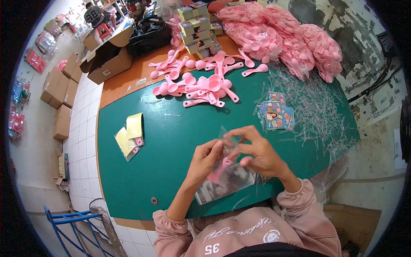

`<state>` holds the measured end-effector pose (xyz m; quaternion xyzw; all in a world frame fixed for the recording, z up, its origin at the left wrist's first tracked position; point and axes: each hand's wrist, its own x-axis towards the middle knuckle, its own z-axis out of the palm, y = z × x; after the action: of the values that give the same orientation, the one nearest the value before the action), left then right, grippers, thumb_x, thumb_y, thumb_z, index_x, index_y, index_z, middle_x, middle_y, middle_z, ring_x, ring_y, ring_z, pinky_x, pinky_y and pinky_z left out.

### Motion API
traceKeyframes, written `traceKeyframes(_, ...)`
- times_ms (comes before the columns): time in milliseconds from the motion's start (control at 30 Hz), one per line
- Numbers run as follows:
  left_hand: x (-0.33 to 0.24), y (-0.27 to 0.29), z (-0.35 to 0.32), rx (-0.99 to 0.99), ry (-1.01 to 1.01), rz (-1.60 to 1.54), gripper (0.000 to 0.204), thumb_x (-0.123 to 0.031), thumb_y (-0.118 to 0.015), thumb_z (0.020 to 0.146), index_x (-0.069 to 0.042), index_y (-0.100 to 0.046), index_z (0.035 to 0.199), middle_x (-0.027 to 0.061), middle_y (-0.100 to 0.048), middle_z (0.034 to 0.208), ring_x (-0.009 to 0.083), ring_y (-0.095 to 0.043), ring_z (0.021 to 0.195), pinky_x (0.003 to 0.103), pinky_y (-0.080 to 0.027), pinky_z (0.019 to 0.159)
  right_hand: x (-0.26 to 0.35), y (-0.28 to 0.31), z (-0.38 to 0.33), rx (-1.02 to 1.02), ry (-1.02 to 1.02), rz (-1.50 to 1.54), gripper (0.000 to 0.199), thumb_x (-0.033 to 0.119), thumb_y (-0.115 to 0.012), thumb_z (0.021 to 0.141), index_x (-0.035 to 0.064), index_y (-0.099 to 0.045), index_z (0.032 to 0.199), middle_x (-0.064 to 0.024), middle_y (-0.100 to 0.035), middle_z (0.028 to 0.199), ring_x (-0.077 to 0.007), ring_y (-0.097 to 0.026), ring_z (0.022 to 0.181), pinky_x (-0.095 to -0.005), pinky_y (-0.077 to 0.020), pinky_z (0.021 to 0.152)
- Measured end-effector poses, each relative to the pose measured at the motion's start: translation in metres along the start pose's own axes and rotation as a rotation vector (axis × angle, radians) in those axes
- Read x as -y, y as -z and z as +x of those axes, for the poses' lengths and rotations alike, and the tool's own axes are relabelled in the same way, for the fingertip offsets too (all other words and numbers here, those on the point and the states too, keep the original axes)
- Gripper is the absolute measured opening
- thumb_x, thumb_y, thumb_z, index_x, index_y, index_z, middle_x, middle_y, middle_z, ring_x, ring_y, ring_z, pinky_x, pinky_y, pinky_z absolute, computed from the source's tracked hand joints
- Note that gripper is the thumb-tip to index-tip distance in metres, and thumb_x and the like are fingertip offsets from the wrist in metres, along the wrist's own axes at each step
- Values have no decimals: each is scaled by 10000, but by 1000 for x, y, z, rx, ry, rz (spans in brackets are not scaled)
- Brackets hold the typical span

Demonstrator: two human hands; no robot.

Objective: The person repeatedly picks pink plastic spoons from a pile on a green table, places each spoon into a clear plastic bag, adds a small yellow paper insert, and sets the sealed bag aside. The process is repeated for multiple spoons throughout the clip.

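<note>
Pink plastic spoon point(218, 171), blurred, just below centre of my head view, over flat glossy bags point(239, 182) on green tabletop point(150, 171). Left hand point(204, 159) pinches thin clear film point(223, 132); right hand point(261, 150) arched, fingers bent, grip: I can't tell.

Bench point(162, 137): green surface, orange-brown at far part. Held spoon point(221, 169): pink, blurred. Loose spoons point(210, 89) and bagged spoons point(291, 36): same plain pink. Picture cards point(280, 118): blue, with many-coloured print. Paper inserts point(135, 125): pale yellow. Sweatshirt point(244, 225): dusty pink, white lettering. Floor tiles point(87, 128): white, thin grey grid. Hand truck point(72, 216): bright blue. Large sack point(150, 37): black.
</note>
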<state>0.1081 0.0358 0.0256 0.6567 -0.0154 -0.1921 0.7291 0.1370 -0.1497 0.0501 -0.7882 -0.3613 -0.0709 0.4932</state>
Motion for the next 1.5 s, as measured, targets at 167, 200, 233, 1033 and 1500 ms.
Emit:
traceKeyframes(167,-9,4,-6,-88,-119,-215,343,-252,-355,967,18,-547,1060,125,-639,910,145,-625,794,246,-503,674,-36,32,1,-67,-312,-78,349,334,-593,802,28,-613,967,-160,-479,1101,-313,-485,970,-377,-405,854)
traceKeyframes(200,-11,0,-2,-64,-124,-219,343,-252,-355,967,18,-547,1060,125,-639,910,145,-625,794,246,-503,674,-47,45,-5,-187,-467,-298,350,289,-610,784,24,-579,1011,-177,-496,1062,-323,-487,973,-391,-406,846)
traceKeyframes(233,-9,3,-1,-89,-148,-187,356,-271,-339,968,3,-541,1071,133,-642,913,169,-635,807,279,-520,675,-64,46,-11,-296,-610,-500,374,244,-627,766,21,-545,1055,-194,-514,1023,-333,-489,975,-405,-406,838)
traceKeyframes(1033,-16,4,3,38,-96,353,270,-205,-461,923,24,-604,944,36,-568,655,70,-496,606,244,-426,568,22,62,28,352,-171,-234,234,60,-607,742,43,-636,974,-116,-622,767,-247,-594,679,-325,-458,630)
traceKeyframes(1500,-15,-2,-1,52,-299,466,228,-184,-532,872,-2,-617,979,148,-571,632,198,-475,480,302,-410,511,25,48,41,527,-123,-150,198,93,-602,761,43,-613,952,-106,-609,761,-262,-584,694,-346,-452,624)
